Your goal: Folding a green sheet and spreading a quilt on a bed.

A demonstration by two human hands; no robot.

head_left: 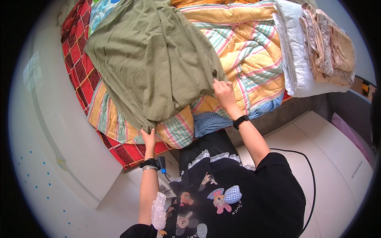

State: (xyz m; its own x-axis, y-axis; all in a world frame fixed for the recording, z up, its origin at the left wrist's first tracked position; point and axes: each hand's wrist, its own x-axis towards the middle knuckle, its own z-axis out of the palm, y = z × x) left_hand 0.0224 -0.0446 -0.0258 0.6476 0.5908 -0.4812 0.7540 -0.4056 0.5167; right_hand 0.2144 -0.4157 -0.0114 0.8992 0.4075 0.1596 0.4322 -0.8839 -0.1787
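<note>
An olive-green garment [147, 59] of thin, wrinkled cloth lies spread over the bedding; whether it is a dress or a long shirt I cannot tell. My left hand [148, 137] is closed on its near left corner, bunching the cloth. At its right edge my right hand [224, 93] pinches the fabric, close to a small dark tab. Beneath the garment is a quilt [254, 51] with yellow, green and pink stripes, rumpled on the right side.
A red checked blanket [81, 71] shows along the left edge. Folded white bedding [291, 59] with beige folded cloth [329, 47] on top stands at the right. Blue cloth [208, 123] hangs at the near edge. A black cable [313, 174] curves beside my right arm.
</note>
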